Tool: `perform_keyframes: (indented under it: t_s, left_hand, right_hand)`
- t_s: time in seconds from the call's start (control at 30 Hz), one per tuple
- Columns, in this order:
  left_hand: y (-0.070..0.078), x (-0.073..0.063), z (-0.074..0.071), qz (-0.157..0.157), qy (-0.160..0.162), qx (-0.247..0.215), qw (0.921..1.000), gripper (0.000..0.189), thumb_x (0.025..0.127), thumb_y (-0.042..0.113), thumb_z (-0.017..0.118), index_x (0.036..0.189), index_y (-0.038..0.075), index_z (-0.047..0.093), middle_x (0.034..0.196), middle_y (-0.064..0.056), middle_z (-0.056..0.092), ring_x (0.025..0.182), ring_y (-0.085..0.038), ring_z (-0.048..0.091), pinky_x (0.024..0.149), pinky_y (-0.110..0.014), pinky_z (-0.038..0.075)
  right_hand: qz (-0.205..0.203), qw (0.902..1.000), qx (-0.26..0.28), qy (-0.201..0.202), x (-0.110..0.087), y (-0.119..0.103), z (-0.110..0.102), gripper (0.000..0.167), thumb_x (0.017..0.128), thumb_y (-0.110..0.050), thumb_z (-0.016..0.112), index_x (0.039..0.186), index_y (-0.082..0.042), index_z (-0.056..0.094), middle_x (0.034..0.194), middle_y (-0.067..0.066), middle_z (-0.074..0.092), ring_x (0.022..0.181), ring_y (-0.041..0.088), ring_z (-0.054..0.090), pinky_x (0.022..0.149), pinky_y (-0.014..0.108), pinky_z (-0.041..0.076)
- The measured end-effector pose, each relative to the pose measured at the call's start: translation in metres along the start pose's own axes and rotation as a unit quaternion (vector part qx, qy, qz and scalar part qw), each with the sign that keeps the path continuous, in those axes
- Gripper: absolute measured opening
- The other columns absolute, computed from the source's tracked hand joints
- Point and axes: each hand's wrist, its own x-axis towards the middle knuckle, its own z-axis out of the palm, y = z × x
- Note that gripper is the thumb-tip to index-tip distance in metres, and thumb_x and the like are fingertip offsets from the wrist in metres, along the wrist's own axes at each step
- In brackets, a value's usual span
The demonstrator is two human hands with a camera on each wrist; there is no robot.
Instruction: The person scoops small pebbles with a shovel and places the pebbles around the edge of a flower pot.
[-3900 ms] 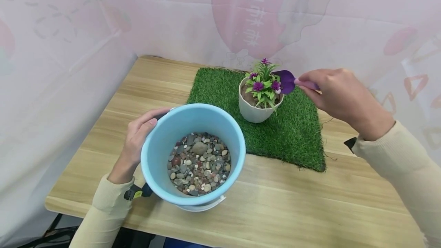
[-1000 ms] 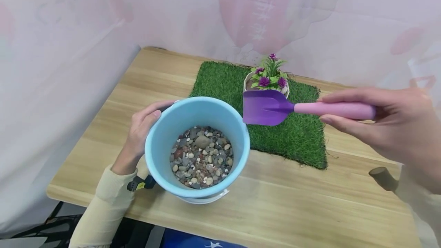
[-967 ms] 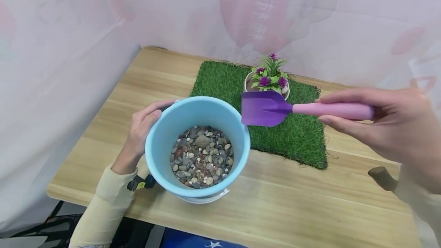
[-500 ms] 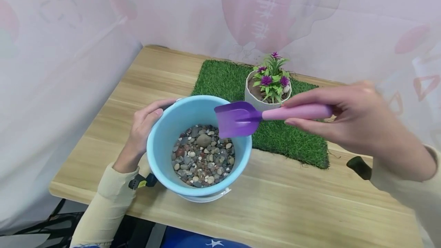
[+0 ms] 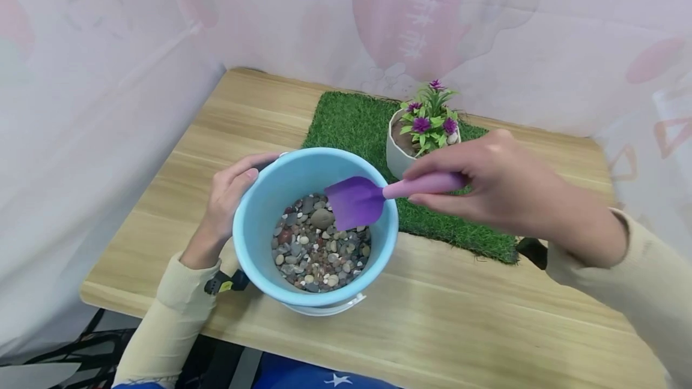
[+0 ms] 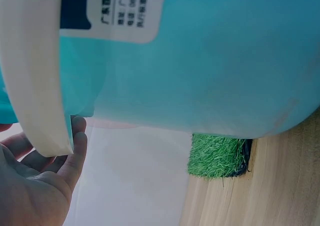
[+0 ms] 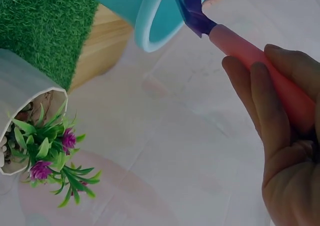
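Right hand [image 5: 500, 182] pinches the scoop [image 5: 359, 203] across the right rim of the open bucket [image 5: 310, 170]; curled left hand [image 5: 223, 203] holds its left side, near the table [image 5: 459, 311]'s near edge.

two hands [image 5: 224, 202] [image 5: 503, 188], one bucket [image 5: 313, 174], one trowel [image 5: 358, 202]

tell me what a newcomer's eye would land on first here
Probably the light blue bucket of pebbles, near the front edge of the wooden table, with the left hand at its rim. Next, the purple scoop, held by its pink handle in the right hand, its blade at the bucket's mouth. Behind, purple flowers rise from a white pot on green turf.
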Motion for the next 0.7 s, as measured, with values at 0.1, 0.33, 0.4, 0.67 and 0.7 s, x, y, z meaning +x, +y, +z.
perform_keyframes:
  t_s: [0.1, 0.33, 0.4, 0.67, 0.7]
  left_hand:
    - [-0.001, -0.001, -0.001, 0.002, -0.003, 0.004, 1.0000, 0.042, 0.110, 0.014, 0.040, 0.136, -0.005, 0.067, 0.129, 0.005, 0.076, 0.107, -0.011, 0.076, 0.084, -0.022, 0.064]
    - [-0.001, 0.000, -0.001, 0.000, -0.005, -0.008, 1.0000, 0.042, 0.110, 0.014, 0.040, 0.136, -0.006, 0.066, 0.131, 0.003, 0.075, 0.109, -0.012, 0.075, 0.086, -0.023, 0.065]
    - [-0.001, 0.000, -0.001, -0.001, -0.003, -0.014, 0.9999, 0.042, 0.110, 0.014, 0.040, 0.136, -0.006, 0.066, 0.131, 0.002, 0.075, 0.110, -0.013, 0.075, 0.086, -0.024, 0.065]
    - [-0.001, 0.000, -0.001, 0.004, -0.004, -0.009, 0.9999, 0.042, 0.110, 0.013, 0.040, 0.135, -0.007, 0.066, 0.130, 0.005, 0.076, 0.108, -0.011, 0.075, 0.085, -0.023, 0.064]
    - [-0.001, 0.000, -0.001, 0.003, -0.004, -0.009, 0.9999, 0.042, 0.110, 0.014, 0.040, 0.135, -0.007, 0.066, 0.129, 0.005, 0.076, 0.108, -0.011, 0.075, 0.085, -0.023, 0.065]
  right_hand:
    - [0.025, 0.9991, -0.005, -0.033, 0.005, -0.002, 0.006, 0.024, 0.083, -0.005, 0.088, 0.103, -0.016, 0.083, 0.085, -0.011, 0.078, 0.061, -0.007, 0.054, 0.052, 0.011, 0.047]
    - [0.059, 0.9926, 0.029, -0.103, 0.015, -0.001, 0.021, 0.008, 0.092, -0.010, 0.082, 0.099, -0.011, 0.081, 0.079, -0.010, 0.074, 0.063, -0.007, 0.058, 0.055, 0.016, 0.054]
    - [0.058, 0.9912, 0.043, -0.111, 0.017, 0.001, 0.025, 0.006, 0.093, -0.011, 0.081, 0.099, -0.010, 0.080, 0.078, -0.009, 0.074, 0.061, -0.007, 0.057, 0.055, 0.017, 0.054]
    - [0.053, 0.9867, 0.063, -0.140, 0.026, 0.005, 0.041, 0.008, 0.096, -0.016, 0.079, 0.096, -0.008, 0.080, 0.078, -0.007, 0.075, 0.059, -0.008, 0.055, 0.054, 0.017, 0.053]
    - [0.049, 0.9865, 0.065, -0.142, 0.027, 0.005, 0.042, 0.009, 0.096, -0.017, 0.079, 0.096, -0.008, 0.080, 0.078, -0.007, 0.075, 0.059, -0.007, 0.055, 0.055, 0.017, 0.054]
